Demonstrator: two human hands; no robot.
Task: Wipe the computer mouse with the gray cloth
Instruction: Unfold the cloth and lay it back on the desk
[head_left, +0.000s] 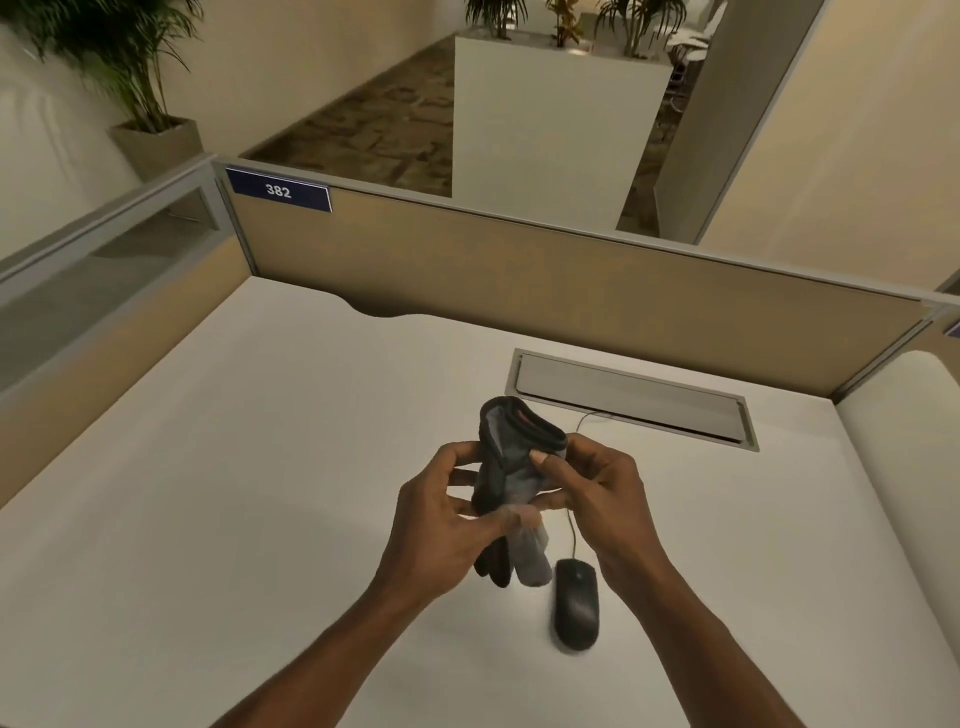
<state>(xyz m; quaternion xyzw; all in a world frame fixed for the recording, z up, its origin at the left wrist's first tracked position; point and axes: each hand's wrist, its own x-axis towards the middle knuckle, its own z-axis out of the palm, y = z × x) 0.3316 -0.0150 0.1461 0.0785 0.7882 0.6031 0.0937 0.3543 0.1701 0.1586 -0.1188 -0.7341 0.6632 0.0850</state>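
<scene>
Mouse (575, 603) on desk (260, 467), right of cloth (506, 478); cable hatch (631, 397) behind.

An office: white desk (260, 467) w/ low cubicle walls (519, 270), blue tag (279, 190) "382", plants (119, 67) and carpet (374, 130) behind.

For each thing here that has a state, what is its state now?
Cloth: bunched, held above the desk by both hands.
Mouse: lying on the desk, untouched, cable attached.
Left hand: gripping the cloth.
Right hand: gripping the cloth.
Cable hatch: shut.
</scene>
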